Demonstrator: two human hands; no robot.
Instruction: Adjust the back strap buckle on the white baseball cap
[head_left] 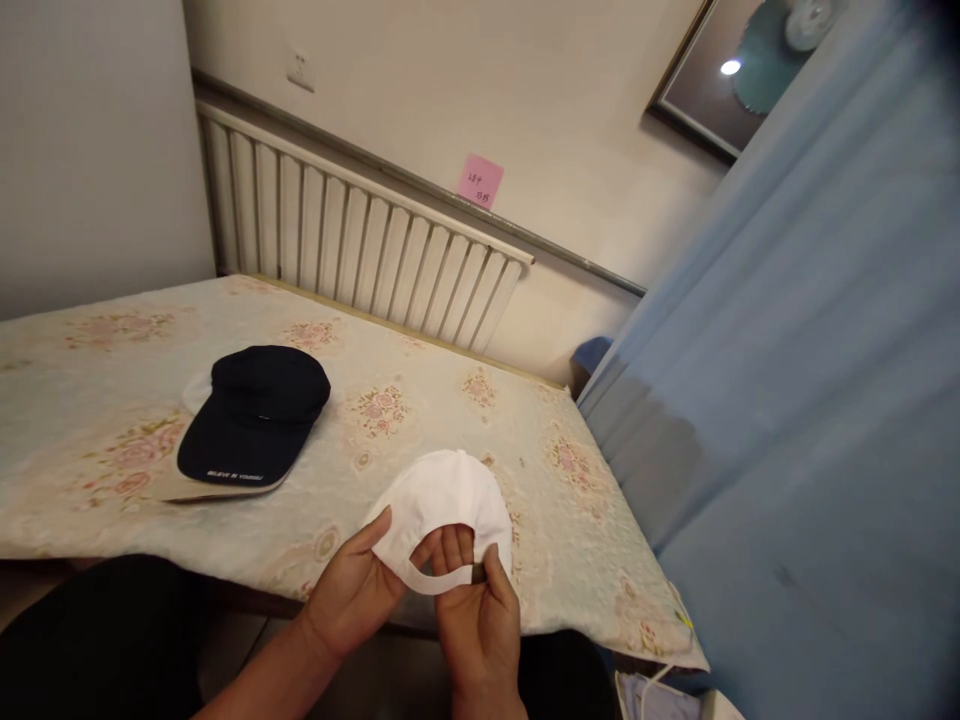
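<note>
A white cap point(442, 500) is held over the near edge of the table, its back opening toward me. My left hand point(352, 590) pinches the cap's left rear edge, thumb on top. My right hand point(476, 615) grips the white back strap point(420, 582), fingers curled through the opening near the small buckle. Farther left on the table lies a dark navy cap point(255, 415) with small white lettering on its brim; it rests on top of another light-coloured cap point(196, 392), of which only edges show.
The table point(90, 400) carries a pale floral cloth. A white radiator point(352, 235) runs along the wall behind it, with a pink sticky note point(480, 181) above. A blue curtain point(810, 400) hangs close on the right. A dark seat or leg point(97, 640) is at lower left.
</note>
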